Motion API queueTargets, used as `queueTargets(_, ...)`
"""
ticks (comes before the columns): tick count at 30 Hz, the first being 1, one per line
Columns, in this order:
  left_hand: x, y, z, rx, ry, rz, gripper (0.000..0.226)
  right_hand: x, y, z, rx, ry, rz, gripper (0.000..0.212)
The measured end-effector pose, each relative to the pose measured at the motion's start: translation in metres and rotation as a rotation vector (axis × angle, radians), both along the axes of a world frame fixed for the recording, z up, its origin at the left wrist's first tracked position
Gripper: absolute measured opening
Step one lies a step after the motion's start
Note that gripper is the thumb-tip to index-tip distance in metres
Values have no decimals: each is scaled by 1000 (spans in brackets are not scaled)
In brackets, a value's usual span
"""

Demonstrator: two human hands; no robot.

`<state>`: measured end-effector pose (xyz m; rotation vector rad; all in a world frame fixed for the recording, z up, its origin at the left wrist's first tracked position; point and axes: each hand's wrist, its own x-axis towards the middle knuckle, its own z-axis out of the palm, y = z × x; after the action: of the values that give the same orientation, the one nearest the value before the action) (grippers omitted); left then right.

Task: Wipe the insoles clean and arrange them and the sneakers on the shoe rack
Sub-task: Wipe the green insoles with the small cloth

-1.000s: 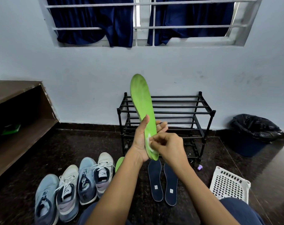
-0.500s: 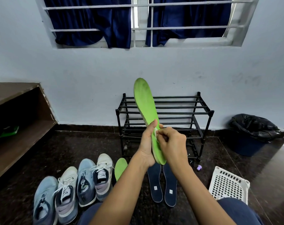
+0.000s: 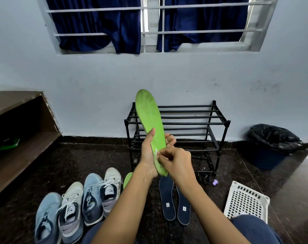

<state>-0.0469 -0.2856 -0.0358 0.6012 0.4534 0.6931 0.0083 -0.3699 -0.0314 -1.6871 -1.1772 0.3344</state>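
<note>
Clasping heel half of long green foam insole (image 3: pixel 149 118) with left hand (image 3: pixel 147 155); toe end upright above hand. Pinching small white wipe (image 3: pixel 156 152) against insole's left edge with right hand (image 3: pixel 177 162), low by heel. Beyond hands: black metal-tube shoe rack (image 3: pixel 193 124). Below hands: pair of flat navy insoles (image 3: pixel 174 199) on floor. Against half second ago: pinch lower, nearer heel.
</note>
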Motion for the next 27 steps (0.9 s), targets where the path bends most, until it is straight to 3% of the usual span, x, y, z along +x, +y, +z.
queueTargets(7, 3, -16, -1, -62, 43, -123, 46, 7, 6, -1, 14, -174, -182, 13)
queueTargets(14, -9, 10, 0, -73, -63, -58, 63, -7, -10, 6, -49, 16, 116, 11)
queueTargets(17, -10, 11, 3, -98, -93, -59, 63, -6, -11, 7, -32, 47, 149, 11)
queueTargets(27, 0, -12, 5, -82, 79, -169, 55, -1, -3, 2, 161, -17, -90, 14)
